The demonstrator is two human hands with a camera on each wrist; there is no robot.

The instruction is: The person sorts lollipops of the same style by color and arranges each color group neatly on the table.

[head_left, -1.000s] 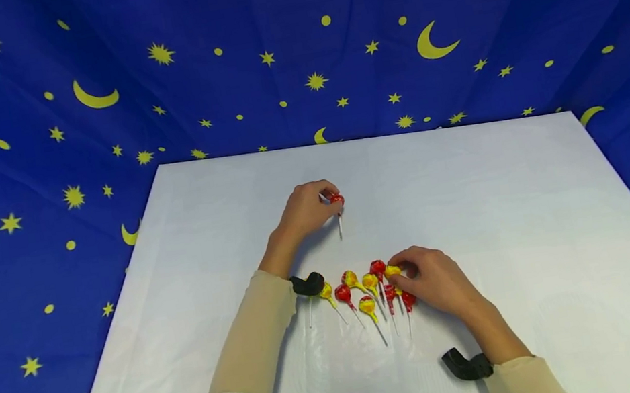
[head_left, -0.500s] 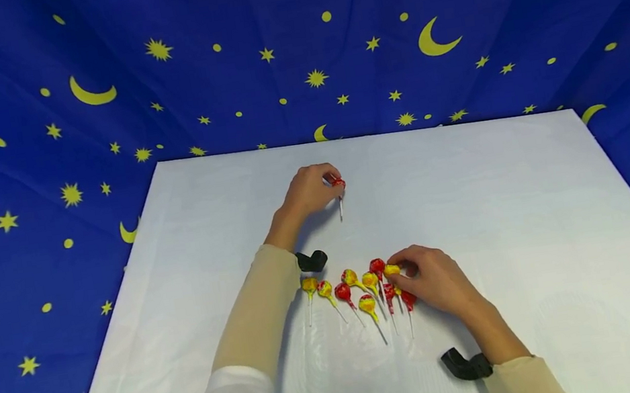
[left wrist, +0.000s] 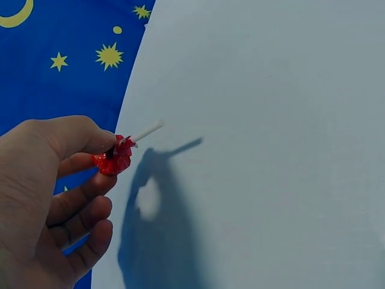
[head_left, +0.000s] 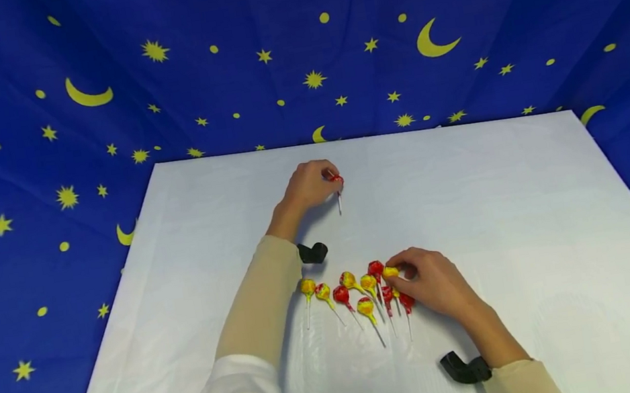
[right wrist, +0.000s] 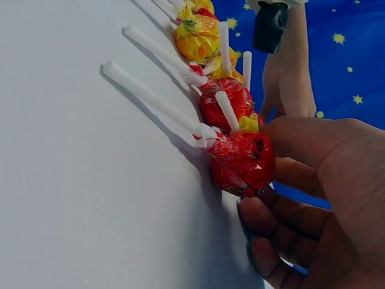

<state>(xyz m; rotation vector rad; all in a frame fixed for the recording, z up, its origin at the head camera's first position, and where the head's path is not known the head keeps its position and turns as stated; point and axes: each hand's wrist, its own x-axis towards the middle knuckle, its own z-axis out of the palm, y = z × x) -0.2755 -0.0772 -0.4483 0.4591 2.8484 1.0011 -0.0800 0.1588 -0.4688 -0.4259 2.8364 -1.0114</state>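
Out toward the far side of the white table [head_left: 474,200], my left hand [head_left: 311,185] pinches a red-wrapped lollipop [left wrist: 114,158] between thumb and fingers, its stick [left wrist: 148,130] clear of the hand. Its shadow falls on the tabletop beside it. My right hand [head_left: 434,277] is at the right end of a group of lollipops and pinches a yellow one [head_left: 390,271] by its head. In the right wrist view a red lollipop [right wrist: 243,162] lies in front of that hand and hides most of the yellow one; only a bit of yellow wrapper [right wrist: 248,123] shows.
Several red and yellow lollipops, such as a yellow one [head_left: 366,309] and a red one [head_left: 341,296], lie close together with sticks toward me. Black curved pieces [head_left: 465,367] sit at both wrists. A blue star-patterned cloth [head_left: 210,69] hangs behind the table.
My left hand has moved farther away from me with the red lollipop, uncovering the yellow lollipop at the group's left end. The right hand has stayed in place.
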